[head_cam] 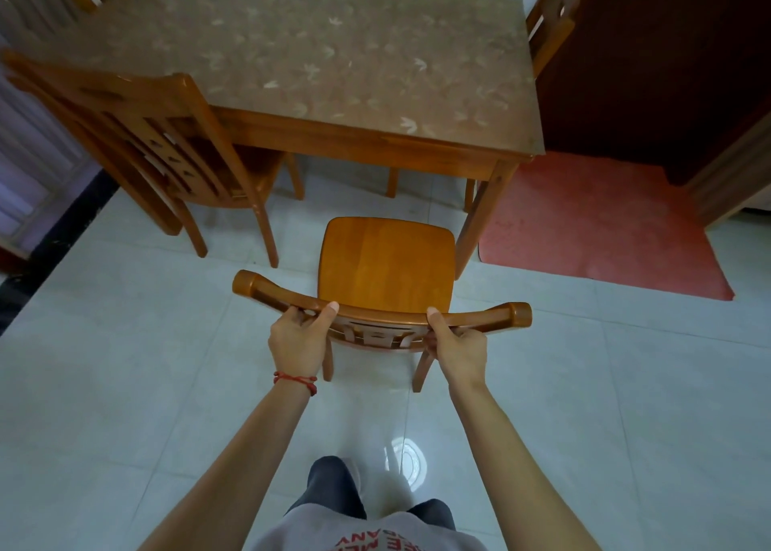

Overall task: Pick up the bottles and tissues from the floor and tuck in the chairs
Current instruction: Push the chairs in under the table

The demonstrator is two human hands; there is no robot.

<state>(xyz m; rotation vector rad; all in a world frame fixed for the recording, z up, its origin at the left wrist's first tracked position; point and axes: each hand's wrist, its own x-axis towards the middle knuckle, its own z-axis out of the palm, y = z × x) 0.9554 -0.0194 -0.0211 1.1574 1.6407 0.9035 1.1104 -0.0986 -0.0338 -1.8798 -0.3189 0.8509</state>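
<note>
Both hands, left hand [297, 335] and right hand [458, 348], wrap their fingers tight around the near chair [386, 266]'s top rail, spaced apart to steer it squarely toward the table [359, 137] beyond.

The floor [125, 383] is pale glossy tile, with a round bright reflection of a lamp [406, 465] on it. A wooden bench [354, 141] stands ahead, its top under a translucent cover printed with pale leaf shapes. Off the bench's near right corner lies a red mat [600, 225], reaching to a dark brown door [667, 70]. By the left edge hang pale curtains [29, 145], above a black floor border [62, 225].
</note>
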